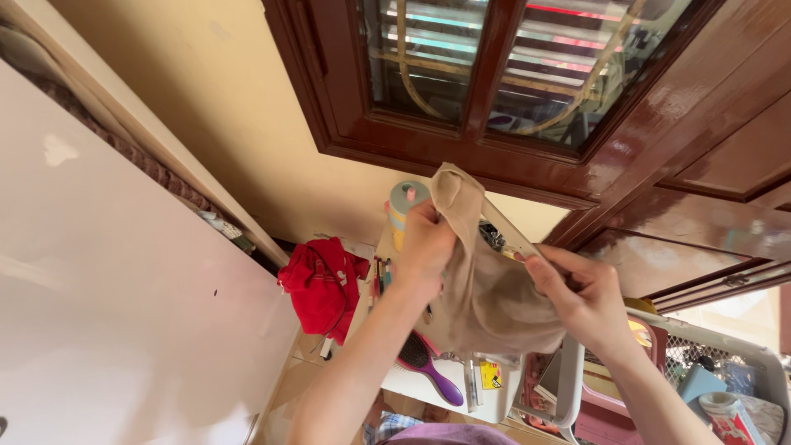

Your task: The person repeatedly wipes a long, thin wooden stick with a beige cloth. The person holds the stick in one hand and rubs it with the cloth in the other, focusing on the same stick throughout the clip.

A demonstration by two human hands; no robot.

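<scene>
- We look down at a cream wall (247, 132) with a dark red-brown wooden window frame (494, 156) set in it, and a white panel (107, 313) filling the left side of the view.
- Below the window stands a white counter (412, 387), crowded with small things: a purple hairbrush (428, 369), some pens (381, 276) and a pastel cylindrical container (404, 202) with a pink knob on its lid. What that container holds we cannot tell.
- A red bag (320, 284) sits slumped just left of the counter.
- At the lower right, a white wire-mesh basket (725, 350) holds a light blue item and a rolled printed package; beside it a pink bin (610, 412) carries papers or booklets.
- Our left hand (424, 247) is closed in a fist, clamped on the upper part of a beige stocking-like cloth (486, 288), whose top end sticks up above the knuckles.
- Our right hand (581, 297) pinches the same cloth at its right edge, thumb and fingers pressed together on the fabric.
- The cloth hangs between both hands, above the counter, sagging in a pouch below them.
</scene>
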